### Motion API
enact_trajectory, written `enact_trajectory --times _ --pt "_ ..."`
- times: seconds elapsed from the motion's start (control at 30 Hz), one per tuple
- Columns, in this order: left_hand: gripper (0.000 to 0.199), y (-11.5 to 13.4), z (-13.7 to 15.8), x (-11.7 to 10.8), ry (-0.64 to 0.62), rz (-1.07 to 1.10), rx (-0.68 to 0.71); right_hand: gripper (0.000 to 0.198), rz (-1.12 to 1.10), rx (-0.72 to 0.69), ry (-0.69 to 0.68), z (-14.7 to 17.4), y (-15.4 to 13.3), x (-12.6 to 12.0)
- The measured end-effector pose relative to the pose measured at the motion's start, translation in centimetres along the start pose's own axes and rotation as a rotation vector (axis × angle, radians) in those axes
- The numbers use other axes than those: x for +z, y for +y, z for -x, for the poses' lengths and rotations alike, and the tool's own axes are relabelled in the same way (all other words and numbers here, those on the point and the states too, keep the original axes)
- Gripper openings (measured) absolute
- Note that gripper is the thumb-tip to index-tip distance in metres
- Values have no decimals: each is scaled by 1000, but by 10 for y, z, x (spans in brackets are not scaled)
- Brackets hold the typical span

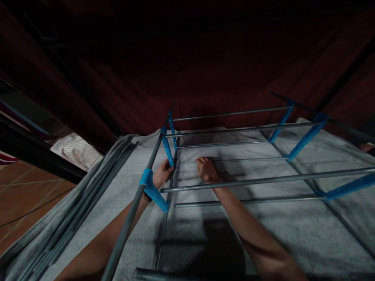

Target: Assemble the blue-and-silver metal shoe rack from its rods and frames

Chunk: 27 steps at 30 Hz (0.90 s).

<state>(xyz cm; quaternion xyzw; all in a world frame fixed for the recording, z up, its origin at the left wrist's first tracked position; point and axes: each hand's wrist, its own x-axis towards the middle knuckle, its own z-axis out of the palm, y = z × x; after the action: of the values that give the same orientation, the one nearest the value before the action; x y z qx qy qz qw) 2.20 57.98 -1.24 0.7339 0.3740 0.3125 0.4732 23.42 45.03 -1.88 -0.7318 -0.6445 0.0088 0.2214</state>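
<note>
Thin grey rod: it lies low over the bed cover, and its 3 o'clock end meets a right blue bracket. Its 9 o'clock end pokes out of my fist and stops a bit short of the blue piece on that side.
Right hand: curled tight around the rod, near its loose end.
Left hand: at 9 o'clock from my right one, pinched closed on the low end of a left blue bracket.
Front pipe: it crosses over my right arm, just past the wrist.
Oops, a miss: the rod and the bracket could slide past each other if I don't line them up.
Oops, a pop: a hard tug toward 9 o'clock might pull the far end loose.
Oops, a wobble: the soft cloth under the frame may let it tip, or my arm could bump the front pipe.
Blanket: pale grey, fuzzy and wrinkly, under everything.
Spare pipes: a bunch between 8 and 9 o'clock.
Room: dark, with a red curtain at 12 o'clock. Striped cloth and brown tile floor show near 9 o'clock.
</note>
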Motion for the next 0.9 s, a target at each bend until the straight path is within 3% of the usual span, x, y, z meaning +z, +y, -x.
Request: enact_trajectory --times 0.33,0.63,0.9 --pt "36 -21 -12 -5 -4 -216 43 34 149 23 -119 -26 -14 24" --pt "22 -3 -15 0 -26 -358 75 28 143 -19 -86 -34 -18 8" --pt "21 -14 -19 6 -27 -262 67 29 48 -68 -94 -31 -17 4"
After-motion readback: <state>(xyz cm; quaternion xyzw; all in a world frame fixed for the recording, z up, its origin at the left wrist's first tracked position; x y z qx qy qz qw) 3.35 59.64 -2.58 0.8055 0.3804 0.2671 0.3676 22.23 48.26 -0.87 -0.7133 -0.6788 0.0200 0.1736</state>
